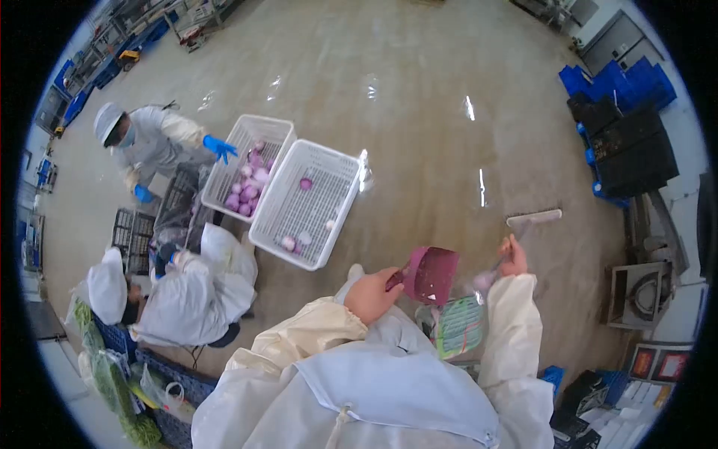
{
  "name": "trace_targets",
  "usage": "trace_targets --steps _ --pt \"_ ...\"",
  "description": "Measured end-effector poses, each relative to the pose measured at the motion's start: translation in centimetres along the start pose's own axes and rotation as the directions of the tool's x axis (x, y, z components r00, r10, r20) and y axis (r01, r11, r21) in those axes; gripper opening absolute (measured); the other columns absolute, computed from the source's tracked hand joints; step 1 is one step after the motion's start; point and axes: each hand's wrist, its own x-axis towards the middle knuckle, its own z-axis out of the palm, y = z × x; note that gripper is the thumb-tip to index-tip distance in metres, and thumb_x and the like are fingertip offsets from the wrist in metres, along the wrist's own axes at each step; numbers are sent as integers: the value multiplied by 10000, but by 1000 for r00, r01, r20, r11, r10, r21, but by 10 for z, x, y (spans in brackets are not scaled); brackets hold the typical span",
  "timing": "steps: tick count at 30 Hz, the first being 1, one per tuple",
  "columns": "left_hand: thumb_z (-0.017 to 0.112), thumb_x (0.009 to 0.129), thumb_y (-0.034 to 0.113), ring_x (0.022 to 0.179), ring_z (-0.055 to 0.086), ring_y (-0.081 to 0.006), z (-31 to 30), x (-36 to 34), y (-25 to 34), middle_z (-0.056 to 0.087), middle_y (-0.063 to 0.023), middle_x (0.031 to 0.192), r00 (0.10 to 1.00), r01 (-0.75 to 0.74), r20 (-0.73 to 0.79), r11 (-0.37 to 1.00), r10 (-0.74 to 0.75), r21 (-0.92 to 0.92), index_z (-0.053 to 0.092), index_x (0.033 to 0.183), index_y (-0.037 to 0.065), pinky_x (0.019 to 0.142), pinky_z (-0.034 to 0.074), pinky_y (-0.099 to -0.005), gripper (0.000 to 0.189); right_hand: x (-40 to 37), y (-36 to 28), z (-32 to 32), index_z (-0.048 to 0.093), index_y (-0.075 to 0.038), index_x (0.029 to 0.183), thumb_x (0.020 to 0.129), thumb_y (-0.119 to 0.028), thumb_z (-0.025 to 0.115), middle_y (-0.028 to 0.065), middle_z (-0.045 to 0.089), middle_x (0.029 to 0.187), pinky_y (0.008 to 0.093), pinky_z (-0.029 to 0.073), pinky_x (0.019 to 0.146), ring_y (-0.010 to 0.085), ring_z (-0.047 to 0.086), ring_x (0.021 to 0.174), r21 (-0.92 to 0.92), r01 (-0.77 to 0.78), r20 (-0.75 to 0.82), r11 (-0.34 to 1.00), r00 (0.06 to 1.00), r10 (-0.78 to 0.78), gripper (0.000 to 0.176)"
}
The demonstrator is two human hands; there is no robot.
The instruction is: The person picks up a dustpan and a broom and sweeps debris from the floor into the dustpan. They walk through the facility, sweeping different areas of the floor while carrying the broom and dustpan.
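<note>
My left hand (374, 296) is closed round the short handle of a maroon dustpan (434, 275), held out in front of my body. A few pale scraps lie in its pan. My right hand (513, 257) is closed on the thin handle of a broom, whose pale bar-shaped head (534, 218) is farther out over the floor. Below the right hand is a blurred pinkish lump (485, 280). Under the dustpan, close to my legs, is a green and pink patterned bag (458, 327).
A white crate (345, 161) with a few purple onions stands beside another crate (268, 123) heaped with onions. Two co-workers (153, 138) in white are at the left, near black crates (133, 232). Leafy vegetables (112, 382) are lower left. Blue and black bins (632, 146) stand right.
</note>
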Motion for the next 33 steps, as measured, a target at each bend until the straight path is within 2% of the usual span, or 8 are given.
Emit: trace_targets --steps 6,15,16,18,20,29,32,33 --pt "542 726 214 739 563 -316 -41 119 9 582 -174 809 993 28 -112 990 -44 -140 534 974 35 654 443 -353 306 4 -11 -13 298 -164 548 838 -226 406 -42 297 474 212 236 339 67 311 397 -277 94 -1 956 995 -98 315" --pt "583 684 156 742 585 -213 -99 310 1 592 -174 819 923 58 -341 943 -175 -326 529 991 -9 673 439 -286 353 149 3 -55 372 -105 553 729 -140 481 16 382 506 296 322 380 173 383 439 -163 -561 -199 812 825 530 210" --pt "583 684 157 723 583 -204 -106 332 4 595 -170 806 916 67 -353 942 -189 -329 531 987 -11 662 440 -285 351 174 6 -62 368 -126 552 762 -175 449 6 369 490 267 306 381 149 376 429 -497 -478 -206 724 876 436 230" --pt "590 665 129 600 529 -157 -108 391 -15 569 -83 687 869 27 -429 890 -247 -456 540 947 -21 556 420 -268 324 235 -9 -32 367 -141 557 798 -199 410 -7 354 473 240 293 383 121 370 419 -622 -469 -234 627 875 423 252" --pt "593 652 108 524 483 -130 -126 436 -9 530 -38 628 834 131 -334 744 -440 -655 541 933 -24 481 394 -255 314 284 -30 0 372 -131 571 806 -178 396 -14 352 472 241 297 386 114 372 417 -226 -696 -304 682 715 629 241" --pt "587 617 29 438 368 -54 -218 561 10 445 19 586 669 -53 -466 588 -579 -807 520 987 -6 386 279 -208 379 479 -107 228 403 -112 599 780 -179 490 6 369 462 293 344 397 144 382 418 -450 -590 -230 670 802 552 211" --pt "586 618 32 432 367 -52 -251 602 4 446 18 584 598 -99 -516 583 -613 -807 513 997 -6 380 279 -212 387 579 -95 247 430 -110 627 732 -188 550 7 385 465 287 365 430 140 408 432 -429 -744 -239 513 641 730 178" --pt "583 621 26 419 369 -54 -265 617 4 448 16 577 571 -100 -533 592 -624 -800 511 997 -3 369 277 -216 384 613 -92 248 429 -111 625 712 -188 567 3 380 462 281 364 437 133 405 427 -685 -556 -185 472 759 625 180"
